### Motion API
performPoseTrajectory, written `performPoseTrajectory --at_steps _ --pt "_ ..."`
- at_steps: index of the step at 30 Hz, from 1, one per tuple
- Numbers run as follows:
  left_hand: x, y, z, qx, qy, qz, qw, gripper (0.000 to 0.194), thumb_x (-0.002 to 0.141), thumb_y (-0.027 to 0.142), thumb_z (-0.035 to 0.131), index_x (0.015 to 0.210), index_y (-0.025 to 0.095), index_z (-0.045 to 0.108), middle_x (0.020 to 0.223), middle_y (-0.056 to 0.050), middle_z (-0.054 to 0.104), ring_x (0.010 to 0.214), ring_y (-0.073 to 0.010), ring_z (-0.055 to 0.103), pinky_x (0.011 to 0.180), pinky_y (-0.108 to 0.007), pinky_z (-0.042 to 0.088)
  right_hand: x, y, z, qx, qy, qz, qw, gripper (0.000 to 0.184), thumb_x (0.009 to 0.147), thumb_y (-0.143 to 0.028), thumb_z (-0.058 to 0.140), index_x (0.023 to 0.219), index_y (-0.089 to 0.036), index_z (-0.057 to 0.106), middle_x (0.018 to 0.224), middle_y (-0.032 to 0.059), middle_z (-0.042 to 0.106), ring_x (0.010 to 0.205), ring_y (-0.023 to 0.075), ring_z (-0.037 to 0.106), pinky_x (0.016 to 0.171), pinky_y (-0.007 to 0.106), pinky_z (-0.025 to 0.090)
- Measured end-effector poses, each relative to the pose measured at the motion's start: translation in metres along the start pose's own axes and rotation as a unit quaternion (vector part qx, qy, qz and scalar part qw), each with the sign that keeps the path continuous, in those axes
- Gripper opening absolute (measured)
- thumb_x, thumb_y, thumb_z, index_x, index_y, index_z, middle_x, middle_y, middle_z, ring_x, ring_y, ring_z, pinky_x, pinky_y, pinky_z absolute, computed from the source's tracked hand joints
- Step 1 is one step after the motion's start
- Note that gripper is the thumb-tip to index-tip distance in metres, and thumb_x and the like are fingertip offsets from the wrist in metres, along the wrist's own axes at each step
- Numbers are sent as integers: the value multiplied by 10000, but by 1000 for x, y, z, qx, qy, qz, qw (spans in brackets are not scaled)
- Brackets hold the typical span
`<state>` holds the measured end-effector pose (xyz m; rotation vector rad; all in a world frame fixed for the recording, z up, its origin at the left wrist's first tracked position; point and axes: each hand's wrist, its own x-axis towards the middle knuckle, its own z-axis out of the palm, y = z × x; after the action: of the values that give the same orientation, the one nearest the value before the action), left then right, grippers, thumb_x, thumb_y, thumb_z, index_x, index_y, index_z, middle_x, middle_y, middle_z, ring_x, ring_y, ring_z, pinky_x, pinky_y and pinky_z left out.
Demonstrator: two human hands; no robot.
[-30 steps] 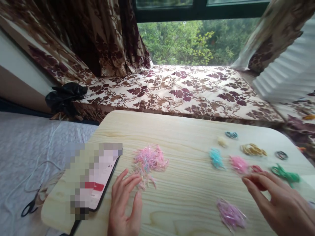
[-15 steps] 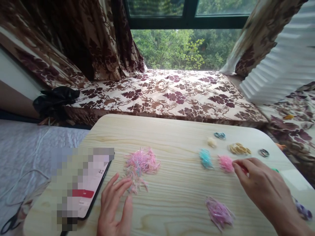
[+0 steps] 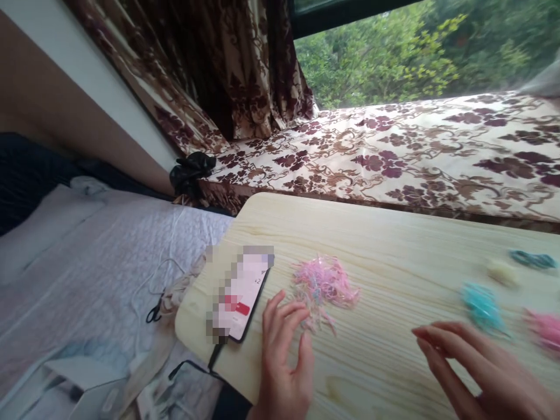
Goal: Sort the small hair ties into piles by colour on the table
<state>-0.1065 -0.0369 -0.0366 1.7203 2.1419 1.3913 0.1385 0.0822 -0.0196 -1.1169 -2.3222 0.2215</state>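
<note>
My left hand (image 3: 284, 356) lies flat and open on the pale wooden table (image 3: 385, 233), fingertips touching the near edge of a mixed pile of small pink elastic bands (image 3: 321, 284). My right hand (image 3: 476, 367) hovers open over the table at the lower right, fingers stretched out and holding nothing. Beyond it lie small sorted heaps: a turquoise heap (image 3: 481, 306), a pink heap (image 3: 545, 328), a cream heap (image 3: 502, 272) and a teal band (image 3: 531, 259).
A phone (image 3: 241, 294) with a cable lies at the table's left end. To the left is a white bedspread (image 3: 87, 274) with a cord and scissors (image 3: 154, 315). A floral cushion (image 3: 394, 151), curtains and a window lie beyond. A black bag (image 3: 190, 172) sits by the curtain.
The view has swung left and down. My right hand has drawn back from the sorted heaps toward the near edge. My left hand stays at the pink pile.
</note>
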Motion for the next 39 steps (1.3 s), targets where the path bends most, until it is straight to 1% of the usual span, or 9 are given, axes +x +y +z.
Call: performPoseTrajectory --at_steps 3,5,8,11,16,24,29,33,39 --pt "1 1 0 -7 -5 -5 1000 387 902 31 481 1217 230 585 1187 -80 675 1370 -242 472 1112 -470 460 19 -28 15 23 -16 -92 995 248 1005 -376 455 1047 -255 668 880 5 697 715 106 687 615 196 536" --pt "2 2 -1 -14 -8 -6 1000 391 901 27 474 1218 229 579 1187 -73 669 1371 -231 463 1131 -462 438 29 -36 19 15 -27 -99 995 269 1008 -326 428 1117 -241 659 873 15 681 696 113 674 595 203 538" --pt "2 2 -1 -22 -6 -10 1000 388 899 26 473 1212 228 581 1188 -66 663 1374 -224 451 1141 -450 423 38 -38 25 -4 -37 -98 995 324 982 -238 404 1193 -235 650 880 34 665 682 135 655 583 243 541" --pt "1 3 -2 -26 -6 -13 1000 382 897 29 476 1206 224 588 1187 -66 659 1369 -228 457 1134 -444 428 40 -38 29 -20 -43 -99 994 375 937 -160 394 1195 -222 660 878 48 656 680 151 645 590 275 540" --pt "2 4 -3 -24 -3 -12 1000 352 899 35 480 1179 214 598 1172 -67 660 1361 -218 462 1128 -422 434 37 -41 26 -21 -55 -116 992 337 924 -169 405 1104 -205 687 858 51 637 663 148 628 571 278 531" --pt "2 5 -3 -14 -7 -16 1000 357 904 38 482 1186 222 599 1200 -60 663 1376 -215 451 1153 -439 413 42 -38 25 -59 -57 -119 990 341 911 -147 391 1091 -200 675 852 55 657 661 164 649 571 295 529" --pt "4 6 -4 -14 -8 -9 1000 347 908 31 474 1178 216 592 1189 -56 664 1365 -188 449 1160 -402 404 35 -39 12 -45 -56 -139 988 286 921 -167 398 1012 -198 667 812 31 645 636 128 648 556 245 523" --pt "4 6 -4 -17 -13 -5 1000 341 913 35 474 1178 217 587 1172 -54 666 1368 -185 445 1178 -414 380 35 -36 8 -64 -44 -144 987 316 921 -157 391 1089 -178 658 827 35 660 637 127 653 555 239 527" --pt "4 5 -3 -16 -19 -6 1000 350 919 43 471 1197 222 585 1181 -52 662 1376 -187 440 1189 -429 365 35 -36 22 -76 -62 -132 986 399 895 -93 386 1168 -189 660 824 33 657 630 142 650 560 271 531"
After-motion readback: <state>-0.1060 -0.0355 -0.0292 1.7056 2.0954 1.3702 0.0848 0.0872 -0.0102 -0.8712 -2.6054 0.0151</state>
